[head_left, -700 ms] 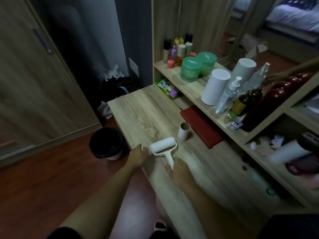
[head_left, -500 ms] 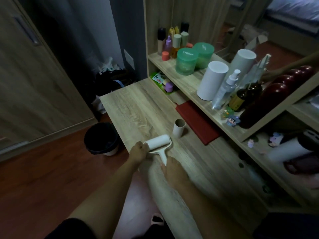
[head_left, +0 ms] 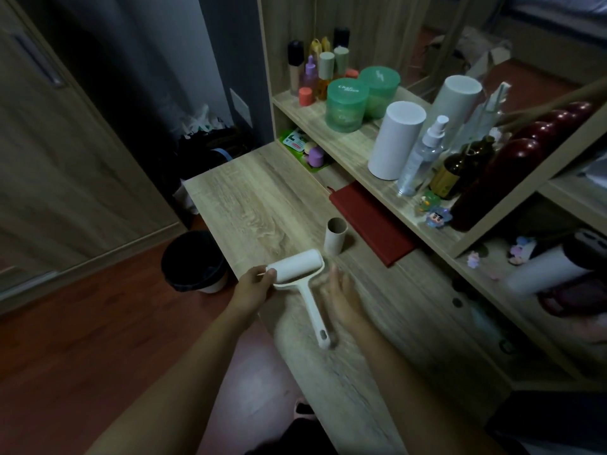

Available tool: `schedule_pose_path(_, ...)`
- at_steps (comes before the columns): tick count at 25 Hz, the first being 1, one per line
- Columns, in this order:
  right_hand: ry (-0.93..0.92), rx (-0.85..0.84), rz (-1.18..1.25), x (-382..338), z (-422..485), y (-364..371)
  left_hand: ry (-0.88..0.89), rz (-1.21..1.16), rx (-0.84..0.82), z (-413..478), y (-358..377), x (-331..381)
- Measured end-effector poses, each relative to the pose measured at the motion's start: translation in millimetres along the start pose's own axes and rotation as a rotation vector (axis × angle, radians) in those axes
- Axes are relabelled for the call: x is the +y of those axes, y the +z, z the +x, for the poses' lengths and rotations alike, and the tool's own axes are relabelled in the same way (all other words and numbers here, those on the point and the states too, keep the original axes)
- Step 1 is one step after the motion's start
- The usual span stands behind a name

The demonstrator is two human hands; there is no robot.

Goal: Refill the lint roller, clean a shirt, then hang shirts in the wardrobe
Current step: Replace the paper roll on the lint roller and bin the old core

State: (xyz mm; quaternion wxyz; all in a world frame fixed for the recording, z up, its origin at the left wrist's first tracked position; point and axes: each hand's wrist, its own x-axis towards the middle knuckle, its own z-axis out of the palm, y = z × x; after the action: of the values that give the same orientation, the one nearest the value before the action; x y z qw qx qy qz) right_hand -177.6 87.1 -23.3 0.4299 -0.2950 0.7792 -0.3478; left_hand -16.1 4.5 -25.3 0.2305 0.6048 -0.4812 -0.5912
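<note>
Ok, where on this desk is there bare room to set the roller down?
The widest bare patch is the desk top beyond the cardboard tube, out to its far corner, left of the red notebook. A smaller strip lies nearer you, past the handle end of the lint roller. The shelf is crowded with jars and bottles.

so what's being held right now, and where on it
The left hand pinches the white plastic lint roller at the left end of its roll; the blurred right hand seems to hold nothing.
</note>
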Motion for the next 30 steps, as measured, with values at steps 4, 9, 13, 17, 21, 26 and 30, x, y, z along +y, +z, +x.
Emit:
schedule_pose_path(4, -0.022, 0.021, 0.092, -1.2, 5.8, -16.7, 0.137, 0.043, -0.131, -22.6, 5.7, -2.3)
schedule_pose_path(9, -0.094, 0.144, 0.116, -4.9, -7.5, -25.9, 0.247, 0.096, -0.216, -48.9, 21.5, 13.7)
schedule_pose_path(13, -0.125, 0.358, 0.114, -10.9, -7.1, -23.4, 0.324, 0.074, -0.084, -68.5, 31.6, 20.2)
schedule_pose_path(17, -0.139, 0.402, 0.068, -9.3, -11.8, -21.8, 0.349, 0.038, -0.049, -75.6, 31.2, 22.3)
schedule_pose_path(21, -0.162, 0.412, 0.056, -6.7, -14.4, -16.9, 0.343, 0.051, -0.125, -69.8, 21.2, 18.6)
schedule_pose_path(26, -0.179, 0.415, -0.011, -7.0, -15.4, -18.4, 0.286, -0.029, -0.215, -61.8, 14.8, 13.2)
schedule_pose_path(30, -0.180, 0.412, -0.071, -6.5, -15.2, -21.1, 0.253, -0.078, -0.227, -63.3, 17.9, 14.6)
